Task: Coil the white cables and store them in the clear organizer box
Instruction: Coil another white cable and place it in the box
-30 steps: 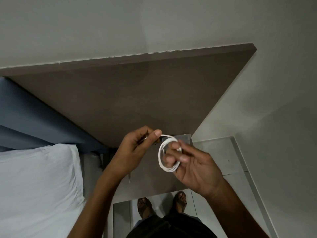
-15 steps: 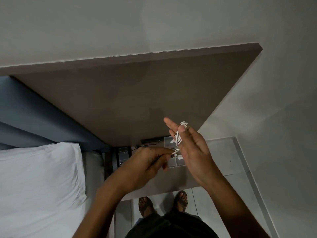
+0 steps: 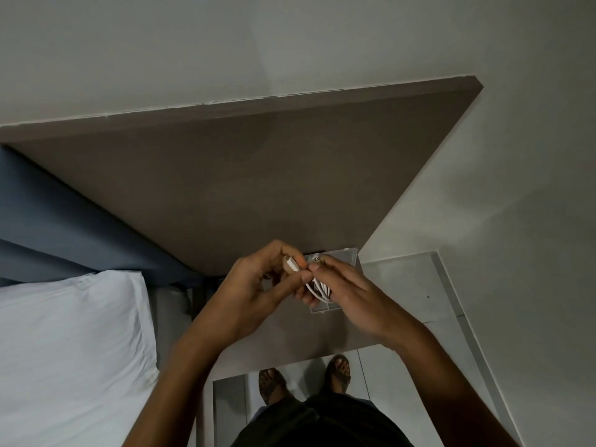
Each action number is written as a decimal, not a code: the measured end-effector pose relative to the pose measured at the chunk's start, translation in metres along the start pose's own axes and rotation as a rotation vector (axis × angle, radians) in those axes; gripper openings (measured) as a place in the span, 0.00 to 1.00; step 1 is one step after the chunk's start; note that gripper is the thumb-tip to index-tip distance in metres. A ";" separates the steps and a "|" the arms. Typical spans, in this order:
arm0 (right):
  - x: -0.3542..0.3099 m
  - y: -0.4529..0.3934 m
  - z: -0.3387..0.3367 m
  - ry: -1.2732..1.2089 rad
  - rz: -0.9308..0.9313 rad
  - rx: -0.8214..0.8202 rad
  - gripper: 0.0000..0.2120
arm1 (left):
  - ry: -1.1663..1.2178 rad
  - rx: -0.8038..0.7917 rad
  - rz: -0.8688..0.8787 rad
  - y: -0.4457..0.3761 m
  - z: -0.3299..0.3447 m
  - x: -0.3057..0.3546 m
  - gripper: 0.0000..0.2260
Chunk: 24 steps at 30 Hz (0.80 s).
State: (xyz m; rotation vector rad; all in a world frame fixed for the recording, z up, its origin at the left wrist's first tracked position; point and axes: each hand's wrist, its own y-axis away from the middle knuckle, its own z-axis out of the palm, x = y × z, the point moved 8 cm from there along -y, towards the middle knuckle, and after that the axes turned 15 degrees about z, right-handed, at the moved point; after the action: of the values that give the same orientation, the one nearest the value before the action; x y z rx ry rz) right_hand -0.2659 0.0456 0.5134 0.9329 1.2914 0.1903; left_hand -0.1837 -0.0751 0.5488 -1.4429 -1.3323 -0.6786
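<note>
A white cable [image 3: 317, 290] is wound into a small coil, gripped by my right hand [image 3: 351, 295] with the loops hanging under its fingers. My left hand [image 3: 258, 285] pinches the cable's white plug end [image 3: 290, 262] between thumb and fingers, close against the right hand. Both hands hover just above the clear organizer box [image 3: 342, 254], which sits on the brown table [image 3: 225, 188] near its right edge. Most of the box is hidden behind my hands; only its far rim and a near corner show.
A bed with a white sheet [image 3: 64, 343] and a blue headboard [image 3: 48, 214] lies to the left. A grey wall rises behind the table. Pale floor tiles [image 3: 403, 285] run to the right. My sandalled feet [image 3: 303, 379] stand below the table's near edge.
My right hand has dropped from an upright pose to lie flat over the box, coil in its fingers. My left hand rose to meet it and now holds the plug end.
</note>
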 end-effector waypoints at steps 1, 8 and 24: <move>0.001 0.000 0.000 0.021 -0.003 -0.002 0.22 | -0.015 0.007 0.001 0.001 -0.001 -0.002 0.06; 0.014 -0.008 0.007 0.025 0.025 -0.089 0.18 | 0.159 0.131 -0.085 0.005 -0.007 -0.016 0.15; 0.016 0.001 0.028 -0.410 0.121 -0.431 0.17 | 0.459 0.188 -0.205 0.014 0.012 -0.021 0.11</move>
State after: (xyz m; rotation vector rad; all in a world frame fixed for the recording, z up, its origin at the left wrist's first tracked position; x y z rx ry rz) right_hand -0.2362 0.0421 0.5021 0.6352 0.7733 0.3385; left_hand -0.1779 -0.0696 0.5219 -0.9351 -1.1498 -0.9279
